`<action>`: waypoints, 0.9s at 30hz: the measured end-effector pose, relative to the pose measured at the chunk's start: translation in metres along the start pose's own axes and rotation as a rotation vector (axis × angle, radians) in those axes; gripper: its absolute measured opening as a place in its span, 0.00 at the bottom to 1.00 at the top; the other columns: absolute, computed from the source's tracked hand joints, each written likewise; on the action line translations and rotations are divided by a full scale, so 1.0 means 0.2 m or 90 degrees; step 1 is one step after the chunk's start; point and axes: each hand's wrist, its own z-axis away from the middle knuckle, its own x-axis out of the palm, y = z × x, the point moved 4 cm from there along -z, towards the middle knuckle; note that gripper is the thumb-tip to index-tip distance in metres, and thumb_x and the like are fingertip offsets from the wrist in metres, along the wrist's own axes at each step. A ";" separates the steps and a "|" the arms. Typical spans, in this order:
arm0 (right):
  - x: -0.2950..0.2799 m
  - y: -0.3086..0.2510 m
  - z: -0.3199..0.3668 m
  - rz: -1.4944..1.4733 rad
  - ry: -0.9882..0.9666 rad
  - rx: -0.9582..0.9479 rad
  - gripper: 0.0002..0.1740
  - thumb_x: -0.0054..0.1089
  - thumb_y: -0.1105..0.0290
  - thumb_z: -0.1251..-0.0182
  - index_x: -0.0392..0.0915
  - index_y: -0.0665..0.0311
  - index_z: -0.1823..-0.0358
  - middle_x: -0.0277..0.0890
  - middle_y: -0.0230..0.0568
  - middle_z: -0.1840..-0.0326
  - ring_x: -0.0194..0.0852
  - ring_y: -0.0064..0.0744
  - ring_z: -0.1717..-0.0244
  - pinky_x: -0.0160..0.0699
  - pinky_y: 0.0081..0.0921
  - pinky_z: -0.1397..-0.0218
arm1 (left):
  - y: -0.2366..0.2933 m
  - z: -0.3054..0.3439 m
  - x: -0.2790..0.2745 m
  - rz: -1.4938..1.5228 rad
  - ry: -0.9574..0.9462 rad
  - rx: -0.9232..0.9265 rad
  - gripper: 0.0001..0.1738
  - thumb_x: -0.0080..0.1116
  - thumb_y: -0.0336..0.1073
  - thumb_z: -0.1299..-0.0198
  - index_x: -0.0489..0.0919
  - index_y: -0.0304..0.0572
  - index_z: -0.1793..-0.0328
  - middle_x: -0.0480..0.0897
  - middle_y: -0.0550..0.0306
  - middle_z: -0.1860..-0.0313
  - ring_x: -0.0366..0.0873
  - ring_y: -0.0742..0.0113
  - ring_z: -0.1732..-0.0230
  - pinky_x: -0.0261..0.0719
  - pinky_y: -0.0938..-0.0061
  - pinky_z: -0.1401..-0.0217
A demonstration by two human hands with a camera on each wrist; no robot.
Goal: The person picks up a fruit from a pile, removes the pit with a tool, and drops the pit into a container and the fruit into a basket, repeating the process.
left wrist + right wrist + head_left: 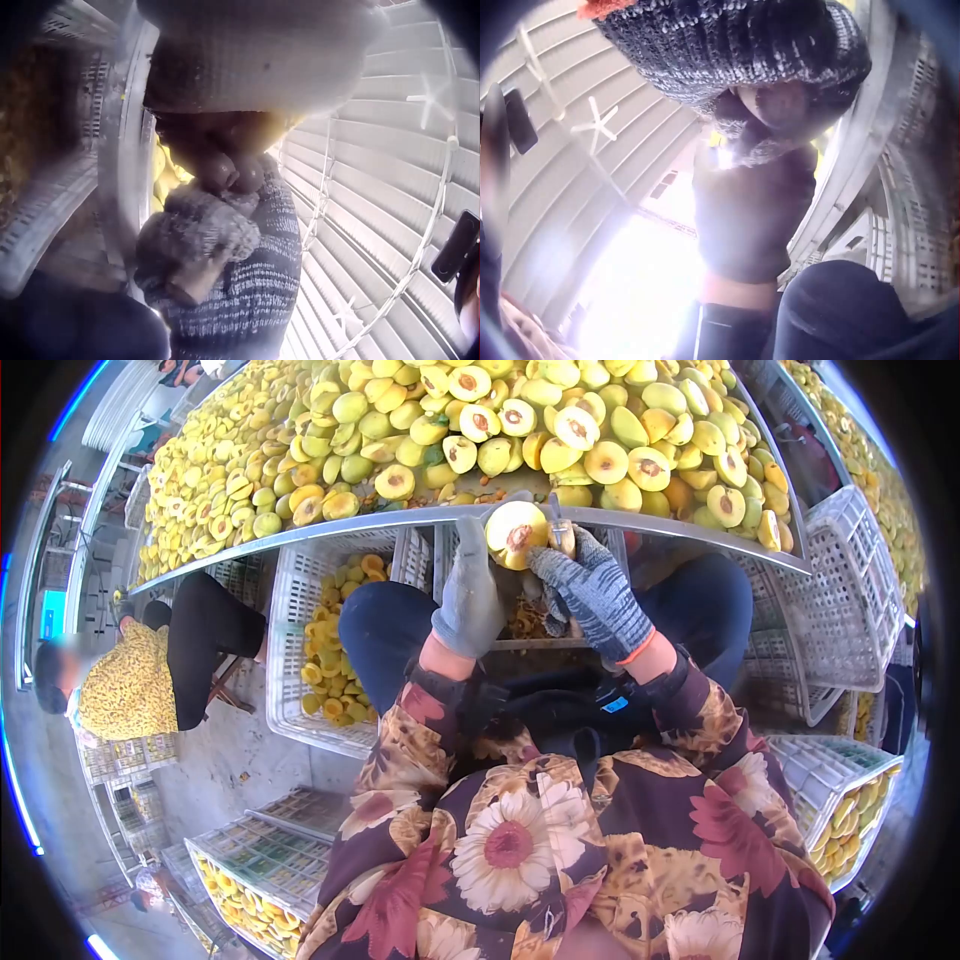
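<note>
The left hand, in a plain grey glove, holds a cut yellow fruit half with its cut face and brown centre upward. Close on its right, the right hand, in a dark knit glove, grips a small tool; its fingertips meet the fruit's edge. In the left wrist view, the knit-gloved right hand curls round a wooden handle below the left hand. The right wrist view has the right hand above the left hand; the fruit is mostly hidden there.
A metal-edged table piled with cut fruit lies just beyond the hands. Fruit crates stand left and lower right; stacked crates stand right. Another person sits at far left.
</note>
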 end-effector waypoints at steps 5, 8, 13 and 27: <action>-0.01 -0.05 0.03 0.659 0.097 -0.330 0.18 0.59 0.62 0.35 0.70 0.66 0.52 0.80 0.55 0.70 0.81 0.52 0.72 0.77 0.41 0.72 | 0.12 0.03 0.02 -0.646 0.100 0.318 0.22 0.55 0.21 0.43 0.70 0.36 0.40 0.83 0.56 0.64 0.81 0.66 0.62 0.79 0.73 0.58; 0.01 -0.04 0.04 0.689 0.033 -0.185 0.17 0.56 0.63 0.37 0.69 0.66 0.51 0.77 0.61 0.68 0.77 0.63 0.64 0.76 0.49 0.61 | 0.08 0.06 0.01 -0.641 0.154 0.334 0.25 0.64 0.25 0.49 0.72 0.34 0.43 0.83 0.52 0.58 0.81 0.62 0.56 0.78 0.72 0.50; 0.02 0.05 -0.02 0.732 0.004 -0.152 0.19 0.55 0.62 0.36 0.68 0.68 0.51 0.76 0.61 0.67 0.77 0.62 0.62 0.75 0.49 0.59 | -0.08 0.01 -0.10 -0.528 0.137 0.295 0.27 0.68 0.26 0.49 0.71 0.32 0.43 0.83 0.50 0.52 0.81 0.61 0.51 0.77 0.72 0.46; 0.03 0.03 0.01 0.816 -0.045 -0.128 0.27 0.56 0.61 0.38 0.66 0.67 0.39 0.75 0.63 0.53 0.78 0.58 0.57 0.77 0.45 0.53 | -0.05 -0.01 -0.05 -0.387 0.121 0.221 0.23 0.62 0.44 0.39 0.76 0.30 0.48 0.84 0.49 0.55 0.81 0.68 0.54 0.79 0.75 0.49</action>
